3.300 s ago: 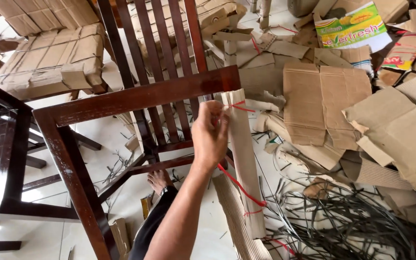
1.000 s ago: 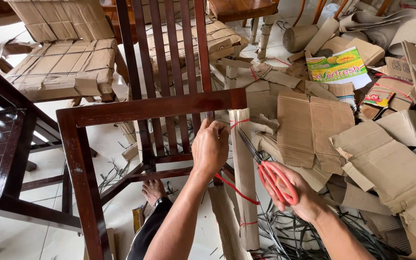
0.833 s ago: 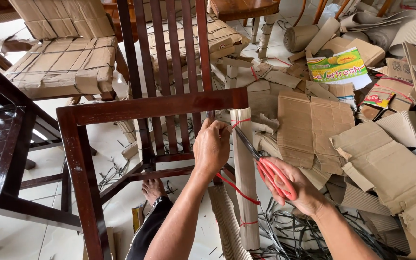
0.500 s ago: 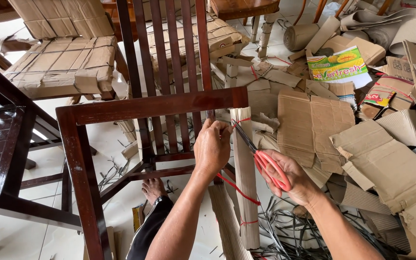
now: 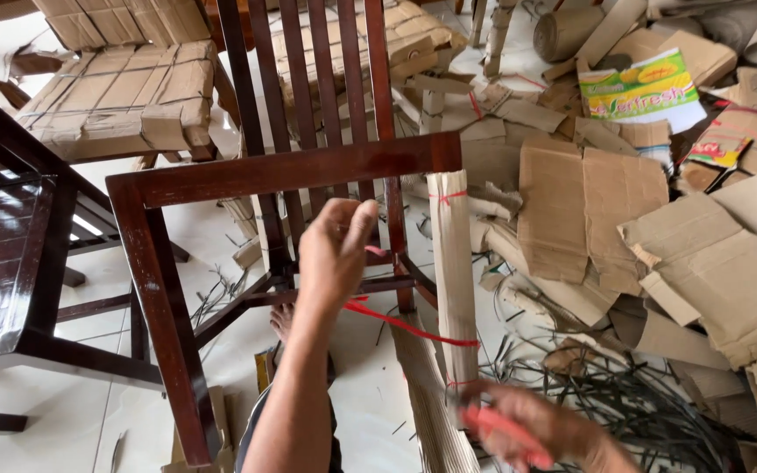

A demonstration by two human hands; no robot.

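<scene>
Left hand (image 5: 336,254) pinches red string (image 5: 413,327) beside cardboard-wrapped chair leg (image 5: 453,280). Right hand (image 5: 532,429), blurred, grips red scissors (image 5: 505,431) low near leg. Cardboard scraps (image 5: 606,219) on floor.

Two hands: left hand (image 5: 335,254); right hand (image 5: 527,425); one red string (image 5: 409,326); one printed carton (image 5: 641,88) (cardboard scraps beyond counting)

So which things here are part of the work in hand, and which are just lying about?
In hand:
left hand pulling the red strap
right hand on the red-handled tool, blurred
cardboard-wrapped chair leg
wooden chair frame

Lying about:
loose cardboard sheets
printed carton
wrapped chair seat
dark strap offcuts
</scene>
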